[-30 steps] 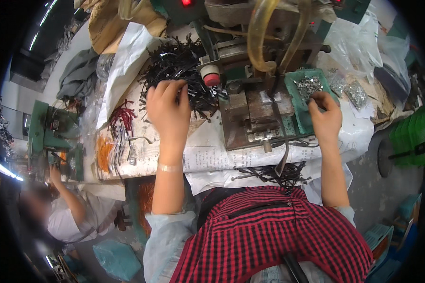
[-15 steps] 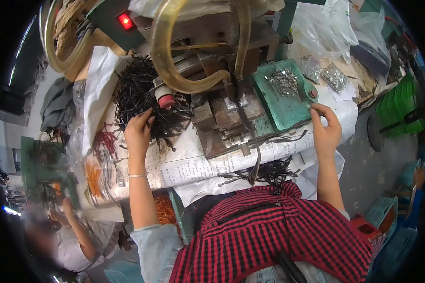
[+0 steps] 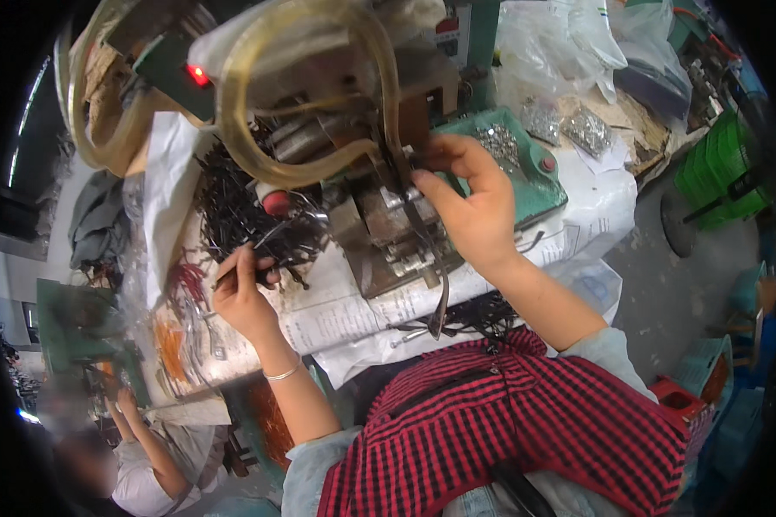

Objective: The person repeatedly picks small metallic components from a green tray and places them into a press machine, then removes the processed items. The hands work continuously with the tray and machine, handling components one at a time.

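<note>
working at the press [image 3: 386,226] near the middle of the bench [image 3: 233,360], you have your right hand [image 3: 483,207] beside the die [image 3: 395,198], thumb a little apart from the bent forefinger. whether anything small is pinched between those tips cannot be told; the machine's parts crowd them. the strap [image 3: 443,297] lies over the die and runs down toward the bench's near edge, its lower end free. your left hand [image 3: 246,297] is at the near side of the pile [image 3: 233,202] of black straps, toward the bench's left end; thumb and fingers are curled close beside a dark strand, but the blur hides whether they grip it. the green tray [image 3: 539,194] of metal bits [image 3: 498,140] stands just right of the press. the step in hand looks like setting or steadying the strap at the die. the next move seems to call for squaring it there, fingertips well clear of the press.
</note>
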`<state>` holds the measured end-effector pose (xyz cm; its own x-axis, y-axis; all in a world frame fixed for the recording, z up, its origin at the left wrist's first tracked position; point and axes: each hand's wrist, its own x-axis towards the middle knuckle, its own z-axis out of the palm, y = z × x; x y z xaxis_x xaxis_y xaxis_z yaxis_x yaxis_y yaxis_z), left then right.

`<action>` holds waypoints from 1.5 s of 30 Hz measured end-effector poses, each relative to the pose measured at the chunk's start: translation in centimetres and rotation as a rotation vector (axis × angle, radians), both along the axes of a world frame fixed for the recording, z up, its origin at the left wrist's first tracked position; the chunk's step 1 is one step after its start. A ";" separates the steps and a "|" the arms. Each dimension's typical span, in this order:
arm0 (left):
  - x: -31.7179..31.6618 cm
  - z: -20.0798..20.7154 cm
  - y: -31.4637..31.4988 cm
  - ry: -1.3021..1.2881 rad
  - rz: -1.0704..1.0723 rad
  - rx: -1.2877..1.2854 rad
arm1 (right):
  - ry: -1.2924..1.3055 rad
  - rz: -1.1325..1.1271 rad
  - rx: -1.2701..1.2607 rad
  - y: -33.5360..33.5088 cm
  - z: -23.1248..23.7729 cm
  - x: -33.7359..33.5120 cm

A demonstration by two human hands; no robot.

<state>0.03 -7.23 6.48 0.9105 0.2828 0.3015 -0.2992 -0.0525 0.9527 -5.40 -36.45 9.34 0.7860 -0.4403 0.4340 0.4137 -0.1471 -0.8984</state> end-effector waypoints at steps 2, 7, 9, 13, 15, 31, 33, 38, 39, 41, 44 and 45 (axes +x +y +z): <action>-1.1 1.8 -0.9 -0.078 -0.038 0.091 | 0.007 0.025 0.077 -0.1 -0.3 -0.1; -2.2 6.1 -3.6 -0.266 -0.128 0.124 | -0.016 0.129 0.166 0.8 1.4 -0.2; -3.1 5.8 -3.7 -0.263 -0.159 0.118 | 0.019 0.119 0.121 1.3 2.1 -0.8; -5.3 7.2 -3.0 -0.548 -0.162 0.445 | 0.054 0.292 0.016 0.3 4.0 -3.4; -5.9 8.3 -6.3 -0.761 -0.135 0.482 | 0.165 0.241 -0.188 -1.9 3.9 -2.7; -10.1 10.4 -10.9 -0.219 -1.289 0.551 | 0.341 -0.373 -0.481 -11.3 -7.3 -5.6; -12.5 7.2 -11.7 -0.079 -1.608 0.231 | 0.375 -0.347 -0.560 -10.7 -7.5 -5.9; -12.5 5.2 -13.4 -0.271 -1.429 0.241 | 0.378 -0.344 -0.764 -9.4 -6.9 -4.9; -11.5 6.3 -12.7 -0.488 -1.187 0.439 | 0.385 -0.357 -0.782 -9.6 -6.8 -4.7; -10.6 7.5 -11.0 -0.701 -0.741 0.639 | 0.434 -0.360 -0.845 -10.4 -6.9 -4.3; -8.6 6.8 -12.3 -0.879 -0.442 0.719 | 0.462 -0.400 -0.896 -10.3 -7.4 -3.6; -7.8 5.8 -12.5 -0.889 -0.393 0.802 | 0.461 -0.420 -0.912 -9.9 -7.4 -3.4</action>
<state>-7.77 -19.74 12.28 0.2859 -0.5065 0.8134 -0.9461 -0.2839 0.1558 -8.76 -46.36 1.93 0.8191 -0.3740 0.4351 -0.1711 -0.8831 -0.4369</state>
